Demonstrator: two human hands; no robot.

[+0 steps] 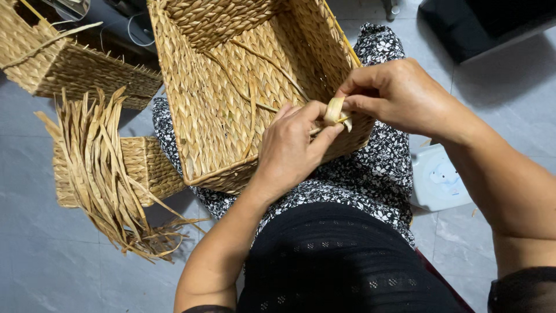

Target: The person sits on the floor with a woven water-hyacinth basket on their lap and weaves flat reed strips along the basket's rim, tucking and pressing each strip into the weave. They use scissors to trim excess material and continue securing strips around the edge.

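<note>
A large rectangular woven straw basket (pixel 202 122) rests on my lap, its opening toward me. My left hand (pixel 292 148) grips the basket's near rim, thumb and fingers pressed at the corner. My right hand (pixel 399 95) pinches a flat pale straw strand (pixel 335 110) looped over that rim, right against my left thumb. Loose strands (pixel 255 87) lie inside the basket on its woven bottom.
On the grey tiled floor at left lies a smaller woven piece (pixel 145 168) with a bundle of loose straw strips (pixel 95 162) over it. Another woven basket (pixel 63 69) sits at the top left. A white stool (pixel 437 182) stands by my right leg; a dark object (pixel 480 23) is top right.
</note>
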